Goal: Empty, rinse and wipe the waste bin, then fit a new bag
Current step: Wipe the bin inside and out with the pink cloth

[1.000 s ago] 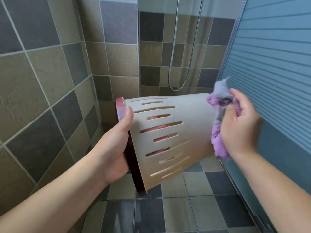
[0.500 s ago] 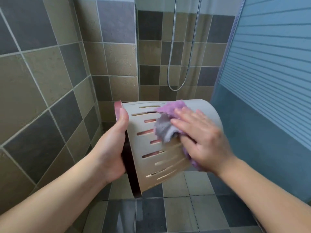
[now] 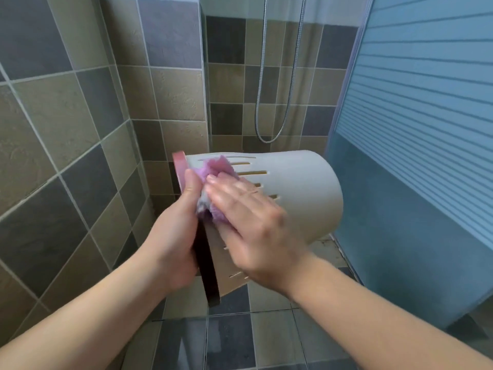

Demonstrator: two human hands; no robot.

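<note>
Cream slotted plastic waste bin (image 3: 301,193) held up on its side over the tiled floor (image 3: 266,340), pink rim (image 3: 179,166) to the left. Left hand (image 3: 173,236) curls round that rim, thumb on top. Right hand (image 3: 250,222), fingers straight, presses a fluffy purple cloth (image 3: 213,172) against the bin's wall just beside the rim.

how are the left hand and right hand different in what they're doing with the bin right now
The left hand grips the waste bin at its pink rim, thumb curled over the edge; the right hand lies flat on the slotted side. The left hand touches the bin directly, while the right hand presses a purple cloth against it. The right hand looks motion-blurred; the left looks sharper. Both are bare and bear on the same bin, held on its side above the floor.
</note>
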